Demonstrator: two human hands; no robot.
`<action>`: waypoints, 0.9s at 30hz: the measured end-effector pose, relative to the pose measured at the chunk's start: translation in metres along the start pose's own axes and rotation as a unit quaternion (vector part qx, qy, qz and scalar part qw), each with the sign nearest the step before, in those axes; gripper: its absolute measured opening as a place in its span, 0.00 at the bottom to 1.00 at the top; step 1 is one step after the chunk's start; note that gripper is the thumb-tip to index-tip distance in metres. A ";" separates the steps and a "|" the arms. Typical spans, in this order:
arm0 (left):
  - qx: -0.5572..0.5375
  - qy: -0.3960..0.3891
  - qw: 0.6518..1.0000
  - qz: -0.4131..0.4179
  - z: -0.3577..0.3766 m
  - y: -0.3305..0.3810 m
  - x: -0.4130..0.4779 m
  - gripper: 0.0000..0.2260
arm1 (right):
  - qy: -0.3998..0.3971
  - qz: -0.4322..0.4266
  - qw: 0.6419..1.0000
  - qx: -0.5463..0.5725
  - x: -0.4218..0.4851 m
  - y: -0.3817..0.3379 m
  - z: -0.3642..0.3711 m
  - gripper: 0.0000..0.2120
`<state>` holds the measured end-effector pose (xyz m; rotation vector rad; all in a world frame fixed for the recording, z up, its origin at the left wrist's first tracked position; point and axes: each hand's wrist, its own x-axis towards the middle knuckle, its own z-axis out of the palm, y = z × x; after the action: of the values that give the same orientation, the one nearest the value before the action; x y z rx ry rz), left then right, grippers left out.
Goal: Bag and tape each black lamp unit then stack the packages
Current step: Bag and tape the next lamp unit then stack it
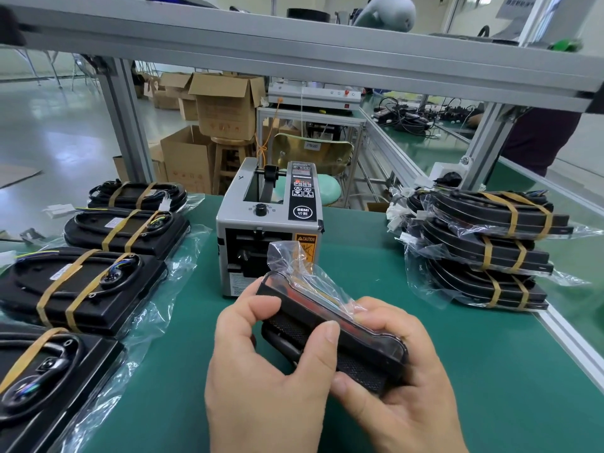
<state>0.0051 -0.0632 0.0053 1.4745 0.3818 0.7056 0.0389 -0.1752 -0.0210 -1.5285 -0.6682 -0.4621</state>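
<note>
Held: clear-bagged black lamp unit, near centre; fingers of left hand and right hand gripping it.
Done: stack of clear-bagged black packages, far right.
Pending, seemingly: row of tan-banded black units, left.

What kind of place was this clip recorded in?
Likely a factory packing station: a grey automatic tape dispenser on a green bench mat, a stack of bagged black lamp units at right, and brown cardboard cartons behind.
</note>
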 end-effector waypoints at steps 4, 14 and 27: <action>-0.035 -0.014 0.999 -0.032 -0.003 -0.002 0.012 0.33 | -0.005 -0.011 1.000 -0.002 0.000 0.000 0.001 0.21; -0.061 -0.141 0.987 -0.051 -0.021 -0.007 0.043 0.13 | -0.007 -0.003 0.997 -0.082 0.004 -0.001 -0.003 0.24; -0.168 -0.350 0.879 -0.277 -0.028 -0.014 0.054 0.24 | -0.223 0.135 0.935 -0.241 0.042 -0.041 -0.028 0.48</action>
<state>0.0302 -0.0062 -0.0012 1.1078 0.0909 -0.2339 0.0465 -0.1978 0.0394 -2.1943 -0.7053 -0.0605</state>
